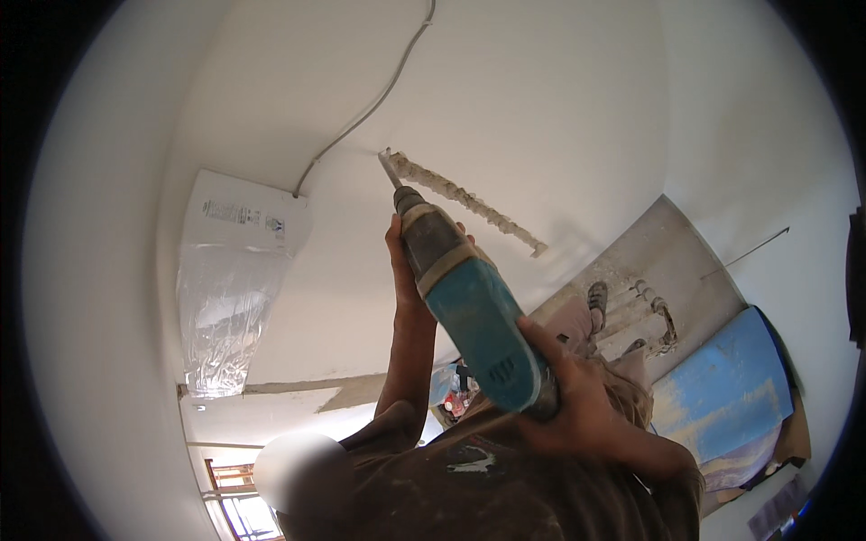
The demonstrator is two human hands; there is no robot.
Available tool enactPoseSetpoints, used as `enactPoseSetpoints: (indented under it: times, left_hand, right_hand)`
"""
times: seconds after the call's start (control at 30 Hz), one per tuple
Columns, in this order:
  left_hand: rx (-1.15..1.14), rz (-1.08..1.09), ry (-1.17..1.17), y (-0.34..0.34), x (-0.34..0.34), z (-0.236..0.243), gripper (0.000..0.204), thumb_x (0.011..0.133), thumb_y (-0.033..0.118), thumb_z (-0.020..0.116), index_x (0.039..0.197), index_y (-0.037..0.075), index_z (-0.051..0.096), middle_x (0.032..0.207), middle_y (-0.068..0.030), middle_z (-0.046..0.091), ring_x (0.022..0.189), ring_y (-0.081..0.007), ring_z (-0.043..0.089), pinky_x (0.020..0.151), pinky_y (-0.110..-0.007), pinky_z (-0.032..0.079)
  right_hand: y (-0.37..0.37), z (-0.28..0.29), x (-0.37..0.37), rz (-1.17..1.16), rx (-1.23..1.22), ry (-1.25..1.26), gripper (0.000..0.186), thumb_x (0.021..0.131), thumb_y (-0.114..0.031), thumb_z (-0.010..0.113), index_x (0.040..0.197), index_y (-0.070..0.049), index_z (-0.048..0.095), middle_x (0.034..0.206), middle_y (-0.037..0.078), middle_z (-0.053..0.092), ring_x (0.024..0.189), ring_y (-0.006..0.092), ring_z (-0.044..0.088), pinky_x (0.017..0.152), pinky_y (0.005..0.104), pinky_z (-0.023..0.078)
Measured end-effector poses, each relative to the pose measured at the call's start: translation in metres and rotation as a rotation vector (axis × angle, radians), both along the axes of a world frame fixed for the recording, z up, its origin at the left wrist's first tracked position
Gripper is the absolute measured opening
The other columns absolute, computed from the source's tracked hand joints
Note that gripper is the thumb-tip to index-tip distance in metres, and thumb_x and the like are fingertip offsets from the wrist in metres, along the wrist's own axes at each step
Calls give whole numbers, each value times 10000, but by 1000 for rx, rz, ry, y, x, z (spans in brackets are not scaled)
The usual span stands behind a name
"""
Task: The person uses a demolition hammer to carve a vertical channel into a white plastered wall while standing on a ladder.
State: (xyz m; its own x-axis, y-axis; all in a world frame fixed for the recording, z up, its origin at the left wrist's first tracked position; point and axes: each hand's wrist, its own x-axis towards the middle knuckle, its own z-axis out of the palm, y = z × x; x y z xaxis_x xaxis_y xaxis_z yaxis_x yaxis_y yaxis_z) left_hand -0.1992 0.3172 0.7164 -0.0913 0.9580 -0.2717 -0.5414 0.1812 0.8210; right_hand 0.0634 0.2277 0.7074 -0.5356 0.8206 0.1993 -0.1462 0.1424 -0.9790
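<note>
A teal and grey rotary hammer [478,316] is held in both of my hands and points up at the pale wall [559,99]. My left hand [402,261] wraps round its front housing, with fingertips showing on the far side. At the rear handle, my right hand [577,388] is closed round the grip; the trigger is hidden. The metal chisel bit [391,169] touches the wall, or nearly so, at the upper left end of a rough groove [474,203]. That groove runs slantwise down to the right.
A grey cable [368,115] runs along the wall to a white, plastic-wrapped unit [233,279] at left. Dusty floor [672,252] lies at right, with my sandalled foot [597,298] and a dark cord [666,317]. Beyond is a blue sheet [722,383]. A thin rod [762,243] sticks out nearby.
</note>
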Motion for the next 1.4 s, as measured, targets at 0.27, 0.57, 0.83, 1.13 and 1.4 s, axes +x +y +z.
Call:
enactPoseSetpoints:
  times: [0.27, 0.57, 0.83, 1.13, 1.4]
  left_hand:
    - [-3, 5, -156, 8, -10, 5, 692, 870, 701, 454, 1104, 60, 570, 986, -169, 613, 862, -307, 632, 745, -441, 560]
    - [-1, -36, -65, 33, -33, -8, 675, 876, 695, 462, 1091, 66, 585, 960, -153, 622, 876, -307, 636, 757, -443, 561]
    - [-93, 75, -36, -10, 8, -16, 713, 883, 717, 444, 1118, 58, 583, 983, -143, 647, 899, -309, 665, 814, -465, 571]
    - [-125, 67, 14, -2, 26, -20, 674, 893, 701, 432, 1104, 79, 583, 987, -132, 636, 883, -316, 674, 772, -476, 579]
    - [-126, 33, -40, 8, 15, -21, 683, 892, 707, 421, 1097, 77, 588, 969, -129, 636, 875, -311, 670, 761, -479, 582]
  right_hand:
    - [6, 8, -18, 83, 108, -128, 1078, 664, -247, 818, 1547, -141, 208, 1047, 206, 621, 918, 354, 659, 786, 442, 538]
    - [28, 1, -34, -39, 74, -31, 1017, 661, -188, 814, 1519, -112, 272, 1121, 247, 623, 978, 390, 655, 804, 450, 542]
    - [-1, -17, 10, -26, 116, -104, 1000, 617, -152, 818, 1478, -52, 319, 1107, 245, 646, 1004, 389, 666, 855, 417, 541]
    - [-8, -29, 21, -142, 184, -64, 920, 654, -100, 819, 1429, 8, 335, 1107, 202, 651, 935, 300, 687, 814, 393, 535]
    - [-5, -38, 9, -76, 98, -25, 928, 669, -99, 820, 1435, 24, 311, 1153, 223, 623, 1002, 306, 674, 853, 394, 532]
